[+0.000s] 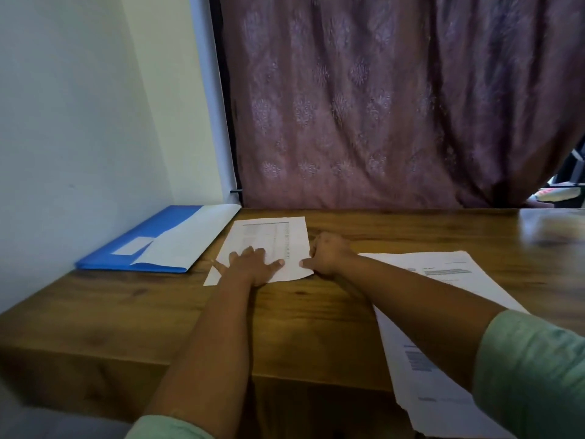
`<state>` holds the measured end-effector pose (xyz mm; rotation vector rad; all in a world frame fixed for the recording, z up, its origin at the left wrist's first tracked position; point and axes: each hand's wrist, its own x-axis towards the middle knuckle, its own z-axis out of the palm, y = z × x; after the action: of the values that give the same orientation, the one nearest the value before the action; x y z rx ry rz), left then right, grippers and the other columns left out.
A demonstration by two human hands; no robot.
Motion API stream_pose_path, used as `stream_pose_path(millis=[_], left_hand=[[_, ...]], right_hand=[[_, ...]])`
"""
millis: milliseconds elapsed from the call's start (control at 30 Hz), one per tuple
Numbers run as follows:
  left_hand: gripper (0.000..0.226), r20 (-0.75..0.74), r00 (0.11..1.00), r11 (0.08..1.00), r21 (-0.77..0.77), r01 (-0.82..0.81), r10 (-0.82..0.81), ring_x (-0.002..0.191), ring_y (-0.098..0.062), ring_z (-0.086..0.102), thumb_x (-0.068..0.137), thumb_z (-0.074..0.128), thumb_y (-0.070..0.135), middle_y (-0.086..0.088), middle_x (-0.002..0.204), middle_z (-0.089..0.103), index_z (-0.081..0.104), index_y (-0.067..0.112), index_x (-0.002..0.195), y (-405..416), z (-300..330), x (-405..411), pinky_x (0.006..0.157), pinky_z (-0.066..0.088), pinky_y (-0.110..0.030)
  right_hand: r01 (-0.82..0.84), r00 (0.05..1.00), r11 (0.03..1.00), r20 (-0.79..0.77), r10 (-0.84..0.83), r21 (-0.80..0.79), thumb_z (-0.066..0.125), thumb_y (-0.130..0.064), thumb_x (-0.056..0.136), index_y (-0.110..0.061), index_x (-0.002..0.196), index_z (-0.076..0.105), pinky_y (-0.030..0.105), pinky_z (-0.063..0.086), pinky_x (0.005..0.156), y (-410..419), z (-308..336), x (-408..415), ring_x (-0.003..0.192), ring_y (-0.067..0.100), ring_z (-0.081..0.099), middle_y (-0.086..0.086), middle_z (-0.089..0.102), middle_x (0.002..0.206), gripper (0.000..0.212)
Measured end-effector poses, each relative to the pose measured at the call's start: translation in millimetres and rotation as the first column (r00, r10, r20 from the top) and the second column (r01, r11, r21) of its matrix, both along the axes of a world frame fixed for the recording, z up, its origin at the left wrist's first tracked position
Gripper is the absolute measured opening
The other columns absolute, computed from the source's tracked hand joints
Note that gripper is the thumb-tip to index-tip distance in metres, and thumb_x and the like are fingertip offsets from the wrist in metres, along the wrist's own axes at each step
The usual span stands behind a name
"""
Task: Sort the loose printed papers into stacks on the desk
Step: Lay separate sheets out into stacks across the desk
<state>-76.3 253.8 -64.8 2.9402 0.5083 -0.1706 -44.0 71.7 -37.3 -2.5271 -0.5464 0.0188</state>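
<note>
Landmark: the sheet (278,239), a printed table page, lay flat on the desk (133,315) near its far edge.
Left hand (253,264): fingers straight and spread, palm pressed flat on the sheet's near left part.
Right hand (329,253): fingers curled at the sheet's right edge, thumb on the near right corner; it appeared to pinch that edge, though the underside of the grip was hidden.
Pile (443,312): loose printed pages lay to the right of the sheet, fanned unevenly, their near end past the desk's front edge; the right forearm crossed over them.
Folder (142,242): blue, left of the sheet, against the wall, with white paper lying on it.
Risk 1: the forearm could drag the top pages of the pile, because it passed low over them; overhanging pages would then probably slide off the desk.
Risk 2: the sheet could crease or tear if the right hand pulled while the left palm held it down.
Risk 3: the sheet's near left corner could skew out of line when pushed, spoiling a square stack.
Progress: judged early; most pages seemed unsorted.
</note>
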Motion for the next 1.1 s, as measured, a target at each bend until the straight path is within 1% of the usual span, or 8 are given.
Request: stream_pose_path(millis=[167, 300, 400, 500, 600, 700, 800, 1100], left_hand=[[0.074, 0.169, 0.985, 0.999, -0.027, 0.036, -0.030, 0.151, -0.034, 0.004, 0.093, 0.029, 0.072, -0.003, 0.165, 0.010, 0.016, 0.034, 0.156, -3, 6, -7, 0.113, -0.005, -0.068], [0.054, 0.463, 0.885, 0.993, -0.072, 0.093, -0.049, 0.141, -0.031, 0.032, 0.097, 0.045, 0.056, -0.006, 0.151, 0.044, 0.047, 0.026, 0.142, -45, 18, -12, 0.116, 0.023, -0.052], [0.032, 0.609, 0.784, 0.896, -0.275, 0.350, -0.120, 0.114, -0.019, 0.058, 0.091, 0.067, 0.036, 0.001, 0.120, 0.065, 0.065, 0.020, 0.118, -105, 35, -14, 0.094, 0.044, -0.030], [0.035, 0.558, 0.798, 0.819, -0.334, 0.466, -0.226, 0.112, -0.017, 0.060, 0.085, 0.075, 0.033, 0.002, 0.116, 0.065, 0.066, 0.018, 0.115, -163, 49, -6, 0.090, 0.043, -0.025], [0.077, 0.354, 0.864, 0.861, -0.234, 0.452, -0.357, 0.134, -0.027, 0.044, 0.079, 0.071, 0.059, -0.004, 0.148, 0.046, 0.049, 0.017, 0.140, -202, 48, 13, 0.104, 0.039, -0.035], [0.101, 0.232, 0.864, 0.862, -0.146, 0.485, -0.447, 0.144, -0.031, 0.025, 0.065, 0.068, 0.077, -0.005, 0.156, 0.032, 0.042, 0.021, 0.145, -214, 25, 30, 0.114, 0.029, -0.047], [0.092, 0.260, 0.861, 0.835, -0.236, 0.496, -0.438, 0.137, -0.026, 0.028, 0.062, 0.071, 0.076, 0.000, 0.140, 0.041, 0.050, 0.030, 0.139, -212, 7, 40, 0.109, 0.030, -0.046], [0.082, 0.370, 0.824, 0.811, -0.244, 0.532, -0.430, 0.125, -0.016, 0.034, 0.059, 0.077, 0.070, 0.009, 0.124, 0.043, 0.051, 0.032, 0.128, -211, -1, 47, 0.103, 0.039, -0.045]], right_hand=[[-0.021, 0.999, 1.000, 0.038, 0.021, 0.008, 0.062, -0.026, 0.093, -0.015, 0.099, 0.072, 0.025, 0.052, 0.076, -45, 28, 2, 0.101, 0.022, 0.064, 0.003, 0.068, 0.103, 0.017], [0.068, 0.998, 0.908, -0.022, -0.065, 0.414, 0.058, 0.007, 0.091, -0.007, 0.083, 0.068, 0.012, 0.049, 0.066, -163, 48, 20, 0.068, 0.008, 0.060, 0.011, 0.066, 0.087, 0.019], [0.188, 0.982, 0.851, -0.088, -0.166, 0.490, 0.046, 0.017, 0.092, 0.006, 0.090, 0.064, 0.009, 0.051, 0.058, -251, 42, 19, 0.054, 0.003, 0.062, 0.005, 0.069, 0.069, 0.022], [0.287, 0.955, 0.845, -0.062, -0.290, 0.451, 0.052, 0.008, 0.094, -0.003, 0.088, 0.067, 0.007, 0.046, 0.058, -288, 22, 20, 0.071, 0.013, 0.063, 0.001, 0.065, 0.074, 0.020], [0.277, 0.959, 0.903, -0.149, -0.240, 0.328, 0.077, -0.028, 0.080, -0.019, 0.086, 0.068, 0.014, 0.048, 0.069, -288, -5, 22, 0.078, 0.015, 0.059, -0.004, 0.065, 0.082, 0.014], [0.177, 0.975, 0.983, -0.125, -0.181, -0.045, 0.074, -0.069, 0.065, -0.036, 0.122, 0.060, 0.035, 0.042, 0.101, -288, -18, 32, 0.109, 0.012, 0.055, -0.015, 0.059, 0.119, 0.067], [0.146, 0.981, 0.988, -0.122, -0.152, -0.058, 0.075, -0.066, 0.067, -0.036, 0.131, 0.053, 0.033, 0.036, 0.102, -287, -15, 35, 0.116, 0.011, 0.047, -0.015, 0.048, 0.125, 0.074], [0.167, 0.975, 0.969, 0.117, -0.190, 0.184, 0.086, -0.030, 0.070, -0.025, 0.097, 0.064, 0.015, 0.042, 0.066, -289, -20, 38, 0.083, 0.002, 0.052, -0.017, 0.052, 0.097, 0.035]])
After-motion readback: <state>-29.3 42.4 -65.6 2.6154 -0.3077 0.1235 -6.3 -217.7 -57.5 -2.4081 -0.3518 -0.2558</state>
